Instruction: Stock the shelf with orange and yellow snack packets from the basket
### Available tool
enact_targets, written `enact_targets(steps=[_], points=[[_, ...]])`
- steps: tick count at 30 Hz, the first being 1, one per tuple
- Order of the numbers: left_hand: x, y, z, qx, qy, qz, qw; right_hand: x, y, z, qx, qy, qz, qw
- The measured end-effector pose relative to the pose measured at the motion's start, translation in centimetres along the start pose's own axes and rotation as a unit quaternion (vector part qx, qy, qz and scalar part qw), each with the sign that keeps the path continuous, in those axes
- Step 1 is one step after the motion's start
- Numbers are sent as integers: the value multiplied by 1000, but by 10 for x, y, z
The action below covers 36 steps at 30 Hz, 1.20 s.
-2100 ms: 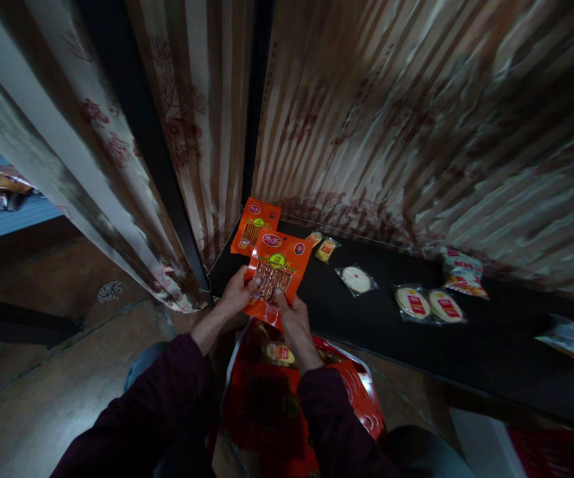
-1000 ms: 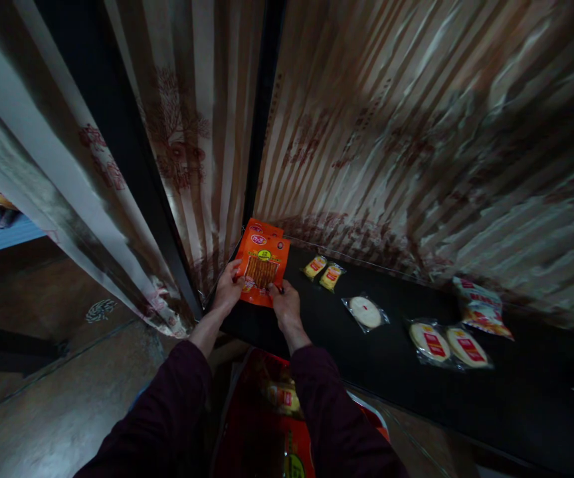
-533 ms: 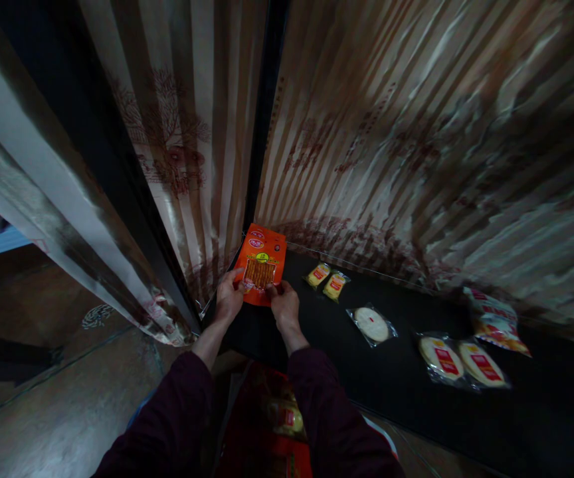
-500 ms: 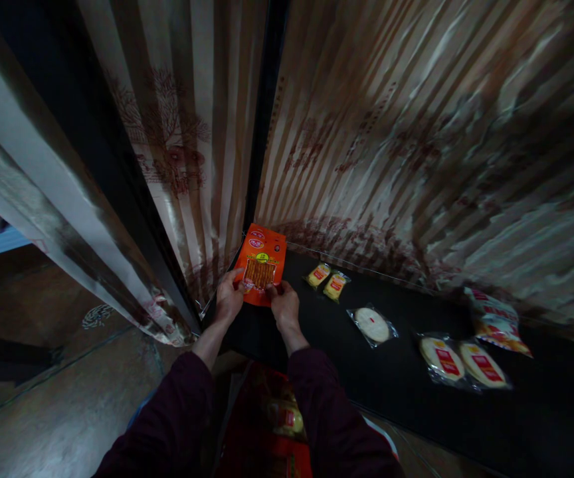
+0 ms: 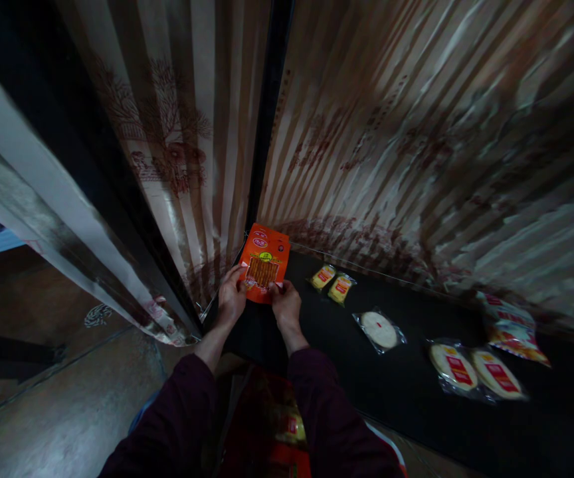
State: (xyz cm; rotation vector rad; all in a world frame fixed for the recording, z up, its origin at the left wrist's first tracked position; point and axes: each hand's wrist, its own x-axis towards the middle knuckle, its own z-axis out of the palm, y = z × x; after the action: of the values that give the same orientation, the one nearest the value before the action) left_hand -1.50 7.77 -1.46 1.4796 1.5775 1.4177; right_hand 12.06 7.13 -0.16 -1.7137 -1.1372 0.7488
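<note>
An orange snack packet (image 5: 263, 272) with a clear window showing brown sticks is at the left end of the black shelf (image 5: 357, 372), close to the corner post. My left hand (image 5: 231, 297) grips its lower left edge, thumb on the front. On its lower right edge, my right hand (image 5: 286, 305) pinches the packet the same way. To the right on the shelf are two small yellow packaged cakes (image 5: 333, 284). Past them lies a round white flatbread (image 5: 379, 330) in clear wrap.
Farther right lie two round red-labelled packs (image 5: 475, 373) and a colourful snack bag (image 5: 514, 328). Patterned curtains (image 5: 357, 153) hang behind and left, with a dark post (image 5: 266, 119) between. Below the shelf, a red container or bag (image 5: 262, 411) holds more packets.
The view has shifted slightly, so the shelf goods appear farther right. Both hands still hold the orange packet in nearly the same spot.
</note>
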Motion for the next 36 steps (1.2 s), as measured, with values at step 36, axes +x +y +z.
enact_targets(steps=[36], points=[[-20,0,7,332,-69,128,932,-11,15,7,-233,0,-200,952]])
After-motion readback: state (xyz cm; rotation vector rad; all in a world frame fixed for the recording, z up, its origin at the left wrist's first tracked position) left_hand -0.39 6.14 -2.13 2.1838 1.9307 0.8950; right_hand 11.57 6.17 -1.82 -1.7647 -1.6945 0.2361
